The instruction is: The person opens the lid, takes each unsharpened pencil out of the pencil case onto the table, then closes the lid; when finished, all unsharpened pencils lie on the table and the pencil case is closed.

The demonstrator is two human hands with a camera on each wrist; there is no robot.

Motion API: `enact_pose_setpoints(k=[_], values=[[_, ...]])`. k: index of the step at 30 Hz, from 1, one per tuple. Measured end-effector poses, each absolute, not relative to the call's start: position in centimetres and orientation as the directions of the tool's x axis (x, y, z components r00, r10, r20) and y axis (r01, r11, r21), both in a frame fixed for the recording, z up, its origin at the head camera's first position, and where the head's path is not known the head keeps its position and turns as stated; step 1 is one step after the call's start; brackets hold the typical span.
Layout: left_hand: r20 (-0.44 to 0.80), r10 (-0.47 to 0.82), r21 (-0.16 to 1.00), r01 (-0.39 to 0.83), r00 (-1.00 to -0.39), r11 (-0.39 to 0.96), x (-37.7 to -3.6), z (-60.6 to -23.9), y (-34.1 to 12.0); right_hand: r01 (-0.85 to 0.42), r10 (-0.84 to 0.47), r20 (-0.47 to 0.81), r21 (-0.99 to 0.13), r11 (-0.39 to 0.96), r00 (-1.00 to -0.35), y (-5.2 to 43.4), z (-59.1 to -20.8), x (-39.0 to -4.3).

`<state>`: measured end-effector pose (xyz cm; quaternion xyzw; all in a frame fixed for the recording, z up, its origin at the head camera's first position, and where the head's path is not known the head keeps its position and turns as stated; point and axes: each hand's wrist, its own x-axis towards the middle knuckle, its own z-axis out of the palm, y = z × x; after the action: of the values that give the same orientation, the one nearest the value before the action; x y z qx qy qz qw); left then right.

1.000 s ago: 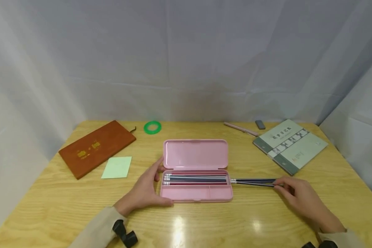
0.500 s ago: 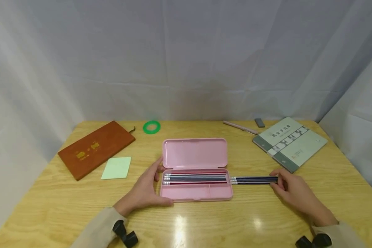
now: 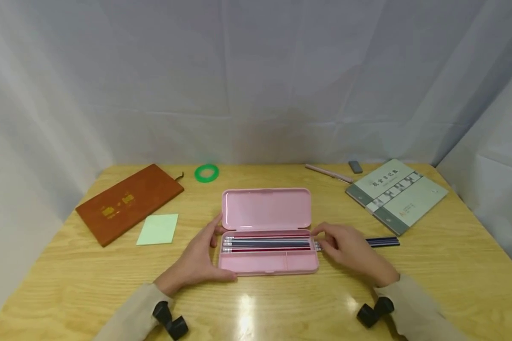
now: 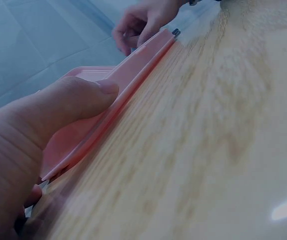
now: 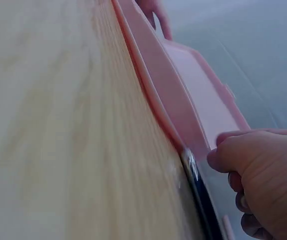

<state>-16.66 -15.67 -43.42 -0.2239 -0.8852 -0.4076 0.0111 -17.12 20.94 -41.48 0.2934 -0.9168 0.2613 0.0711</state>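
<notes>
The pink pencil case (image 3: 251,263) lies with its lid (image 3: 266,208) tipped back, and several red and dark pencils (image 3: 269,244) rest in its long back compartment. My left hand (image 3: 198,260) grips the case's left end, thumb along the front wall and fingers toward the back. Over the case's right end reaches my right hand (image 3: 352,248), its index finger at the rim, its other fingers curled and nothing visible in its grasp. Dark blue pencils (image 3: 384,242) lie on the table beside the case, partly hidden under that hand, silver ends against the case.
At the left are a brown notebook (image 3: 130,203) and a pale green notepad (image 3: 158,229). A green tape ring (image 3: 199,175) lies at the back. Farther right are a pink pen (image 3: 327,173), a grey eraser (image 3: 355,166) and a grey-green account book (image 3: 398,194).
My right hand has let go of the dark blue pencils, after sliding them into an even bundle, and moved left to the case's right end. My left hand stays on the case.
</notes>
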Motion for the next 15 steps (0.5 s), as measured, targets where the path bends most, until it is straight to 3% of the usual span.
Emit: enact_pose_setpoints(k=[5, 10, 15], values=[[0.208, 0.398, 0.717, 0.416, -0.894, 0.559, -16.7, -43.5, -15.9, -0.644, -0.578, 0.291, -0.424, 0.636, -0.763, 18.0, -40.6, -18.1], [0.209, 0.406, 0.715, 0.422, -0.89, 0.557, -16.7, -43.5, -15.9, -0.629, -0.611, 0.189, -0.398, 0.668, -0.769, 15.7, -40.6, -18.5], [0.211, 0.415, 0.707, 0.431, -0.885, 0.56, -16.7, -43.4, -15.9, -0.63, -0.608, 0.186, -0.353, 0.692, -0.772, 14.4, -40.9, -18.9]])
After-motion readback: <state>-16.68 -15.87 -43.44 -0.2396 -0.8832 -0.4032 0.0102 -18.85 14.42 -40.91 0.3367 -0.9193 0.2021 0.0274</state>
